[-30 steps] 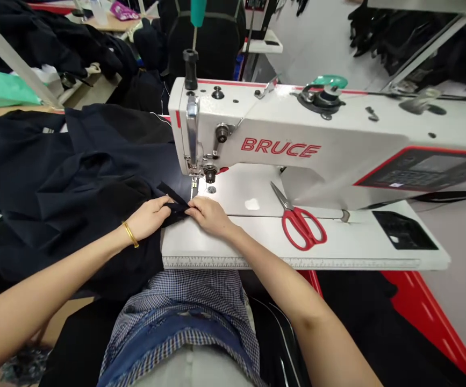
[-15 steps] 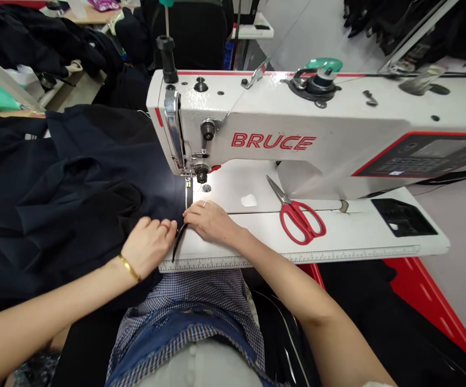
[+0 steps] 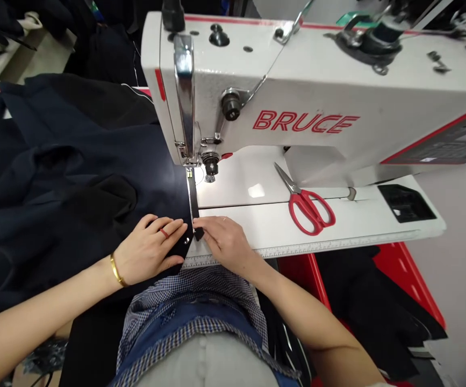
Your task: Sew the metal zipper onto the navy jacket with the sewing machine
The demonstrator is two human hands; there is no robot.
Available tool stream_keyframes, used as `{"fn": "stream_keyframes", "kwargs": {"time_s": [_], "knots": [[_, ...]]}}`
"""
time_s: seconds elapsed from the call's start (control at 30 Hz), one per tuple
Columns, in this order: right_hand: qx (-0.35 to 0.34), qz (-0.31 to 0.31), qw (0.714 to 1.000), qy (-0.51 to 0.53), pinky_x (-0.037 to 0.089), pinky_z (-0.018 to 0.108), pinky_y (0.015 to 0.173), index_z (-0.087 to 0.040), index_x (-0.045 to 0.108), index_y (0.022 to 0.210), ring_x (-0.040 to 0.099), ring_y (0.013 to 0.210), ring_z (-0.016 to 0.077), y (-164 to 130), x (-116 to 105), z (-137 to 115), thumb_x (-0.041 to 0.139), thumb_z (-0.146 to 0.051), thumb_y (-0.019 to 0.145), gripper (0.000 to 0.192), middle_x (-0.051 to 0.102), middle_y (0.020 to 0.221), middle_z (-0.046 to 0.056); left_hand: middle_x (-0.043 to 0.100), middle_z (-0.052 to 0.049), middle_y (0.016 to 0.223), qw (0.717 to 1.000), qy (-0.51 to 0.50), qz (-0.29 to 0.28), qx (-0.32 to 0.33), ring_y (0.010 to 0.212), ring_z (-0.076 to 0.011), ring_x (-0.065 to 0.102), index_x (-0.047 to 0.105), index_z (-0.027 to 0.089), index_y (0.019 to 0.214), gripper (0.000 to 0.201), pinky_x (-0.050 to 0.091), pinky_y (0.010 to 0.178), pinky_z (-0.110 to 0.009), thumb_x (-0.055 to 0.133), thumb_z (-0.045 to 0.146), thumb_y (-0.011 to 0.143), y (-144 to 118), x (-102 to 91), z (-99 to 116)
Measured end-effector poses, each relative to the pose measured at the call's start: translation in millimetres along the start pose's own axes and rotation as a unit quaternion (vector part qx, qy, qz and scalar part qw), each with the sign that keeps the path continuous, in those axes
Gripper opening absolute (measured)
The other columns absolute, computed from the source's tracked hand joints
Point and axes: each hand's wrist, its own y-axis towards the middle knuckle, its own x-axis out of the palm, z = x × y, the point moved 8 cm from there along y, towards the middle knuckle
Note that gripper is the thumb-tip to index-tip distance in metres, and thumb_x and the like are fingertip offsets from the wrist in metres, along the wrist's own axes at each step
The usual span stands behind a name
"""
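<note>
A large piece of dark navy fabric (image 3: 75, 177) lies spread left of the white BRUCE sewing machine (image 3: 297, 97). A zipper (image 3: 191, 199) runs along its right edge from under the presser foot (image 3: 188, 166) toward me. My left hand (image 3: 150, 248), with a gold bangle and a red ring, lies flat on the fabric beside the zipper. My right hand (image 3: 224, 242) pinches the zipper's near end at the front of the machine bed (image 3: 337, 226).
Red-handled scissors (image 3: 307, 207) lie on the machine bed right of the needle. A ruler strip runs along the bed's front edge. More dark garments pile up at the back left and lower right. A red frame shows under the table.
The view has dropped closer to the machine. My left hand went from a fist to flat on the fabric. The zipper now lies straight under the presser foot, its end held by my right hand.
</note>
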Motion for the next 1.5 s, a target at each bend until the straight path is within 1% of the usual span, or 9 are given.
{"fn": "stream_keyframes", "kwargs": {"time_s": [0.3, 0.57, 0.73, 0.83, 1.0, 1.23, 1.33, 1.43, 1.5], "knots": [[0.033, -0.004, 0.998, -0.052, 0.043, 0.031, 0.086, -0.015, 0.06, 0.095, 0.054, 0.092, 0.0152, -7.1, 22.1, -5.2, 0.044, -0.014, 0.086, 0.018, 0.065, 0.101, 0.004, 0.056, -0.01, 0.119, 0.997, -0.039, 0.061, 0.022, 0.095, -0.023, 0.052, 0.055, 0.011, 0.113, 0.04, 0.037, 0.084, -0.043, 0.046, 0.037, 0.084, 1.2, 2.6, -6.0], [0.035, -0.008, 0.998, -0.06, 0.043, 0.03, 0.084, -0.016, 0.06, 0.093, 0.055, 0.091, 0.0147, -7.8, 20.5, -2.0, 0.042, -0.014, 0.087, 0.019, 0.065, 0.099, 0.004, 0.059, -0.01, 0.108, 0.994, -0.077, 0.074, 0.008, 0.083, -0.0203, 0.053, 0.056, 0.014, 0.112, 0.035, 0.043, 0.075, -0.037, 0.046, 0.031, 0.083, 8.4, 8.1, -15.9], [0.016, -0.026, 0.996, -0.09, 0.042, 0.03, 0.083, -0.014, 0.059, 0.095, 0.053, 0.093, 0.016, -9.7, 23.4, -4.5, 0.044, -0.01, 0.084, 0.019, 0.063, 0.103, 0.004, 0.055, -0.011, 0.118, 0.995, -0.083, 0.055, -0.029, 0.11, -0.0292, 0.045, 0.054, 0.014, 0.114, 0.038, 0.029, 0.094, -0.054, 0.043, 0.033, 0.084, 12.0, 9.6, -20.7], [0.012, -0.034, 0.995, -0.093, 0.042, 0.03, 0.082, -0.015, 0.059, 0.095, 0.053, 0.092, 0.0162, -9.6, 24.0, -4.7, 0.044, -0.01, 0.084, 0.019, 0.063, 0.102, 0.004, 0.052, -0.011, 0.122, 0.995, -0.084, 0.036, -0.035, 0.12, -0.0329, 0.036, 0.054, 0.015, 0.112, 0.036, 0.022, 0.096, -0.062, 0.041, 0.034, 0.084, 13.7, 12.0, -21.8], [0.013, -0.049, 0.995, -0.088, 0.042, 0.029, 0.082, -0.015, 0.059, 0.093, 0.054, 0.091, 0.0156, -0.5, 23.2, 0.1, 0.043, -0.011, 0.085, 0.018, 0.064, 0.1, 0.004, 0.049, -0.01, 0.126, 0.994, -0.089, 0.012, -0.058, 0.123, -0.0357, 0.031, 0.056, 0.018, 0.111, 0.036, 0.022, 0.094, -0.064, 0.043, 0.034, 0.082, 18.7, 16.7, -31.6], [-0.009, -0.058, 0.99, -0.129, 0.041, 0.03, 0.073, -0.013, 0.059, 0.089, 0.054, 0.086, 0.0161, 21.3, 27.1, 15.5, 0.038, -0.015, 0.089, 0.021, 0.064, 0.094, 0.006, 0.048, -0.009, 0.127, 0.995, -0.08, 0.017, -0.06, 0.123, -0.035, 0.03, 0.056, 0.02, 0.112, 0.036, 0.021, 0.095, -0.065, 0.041, 0.033, 0.082, 32.9, 18.5, -55.1], [-0.049, -0.096, 0.982, -0.156, 0.039, 0.03, 0.07, -0.014, 0.058, 0.09, 0.053, 0.084, 0.0166, 25.7, 31.7, 18.4, 0.038, -0.012, 0.088, 0.021, 0.062, 0.095, 0.007, 0.053, -0.008, 0.121, 0.997, -0.055, 0.055, -0.024, 0.117, -0.0297, 0.04, 0.056, 0.019, 0.11, 0.033, 0.025, 0.098, -0.059, 0.043, 0.032, 0.083, 34.2, 14.6, -56.6], [-0.111, -0.133, 0.966, -0.191, 0.036, 0.029, 0.062, -0.015, 0.058, 0.084, 0.051, 0.075, 0.0161, 30.2, 30.9, 16.3, 0.038, -0.011, 0.087, 0.021, 0.06, 0.086, 0.006, 0.061, -0.006, 0.107, 0.988, -0.03, 0.133, 0.076, 0.098, -0.0203, 0.053, 0.059, 0.017, 0.103, 0.026, 0.041, 0.092, -0.041, 0.048, 0.025, 0.082, 31.6, 3.1, -41.4], [-0.167, -0.143, 0.952, -0.212, 0.033, 0.029, 0.057, -0.015, 0.056, 0.077, 0.049, 0.069, 0.0158, 33.1, 27.4, 11.9, 0.038, -0.011, 0.086, 0.021, 0.057, 0.076, 0.005, 0.063, -0.007, 0.099, 0.978, -0.021, 0.174, 0.109, 0.089, -0.0167, 0.055, 0.061, 0.014, 0.096, 0.02, 0.047, 0.083, -0.031, 0.05, 0.019, 0.08, 31.2, -4.3, -33.5]]}}
